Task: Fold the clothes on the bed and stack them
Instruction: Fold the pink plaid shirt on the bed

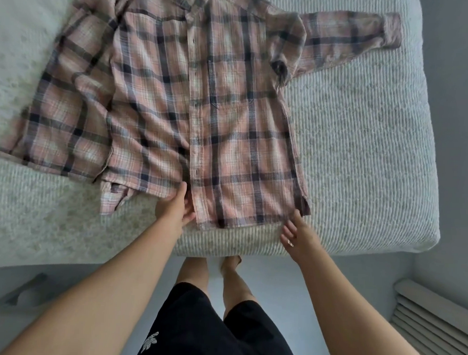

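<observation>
At the plaid shirt [203, 109] hem, left hand [174, 209] pinching cloth, right hand [294, 233] (fingers spread) touching its corner.

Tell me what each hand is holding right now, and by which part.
The left hand pinches the plaid shirt at its bottom hem, near the button placket. The right hand holds nothing; its fingers are spread just at the hem's right corner.

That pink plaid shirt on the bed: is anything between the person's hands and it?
Nothing visible. The left hand already holds the hem of the pink plaid button-up shirt near its placket, and the right hand, fingers spread, reaches the hem's other corner over bare ribbed white bedspread.
</observation>
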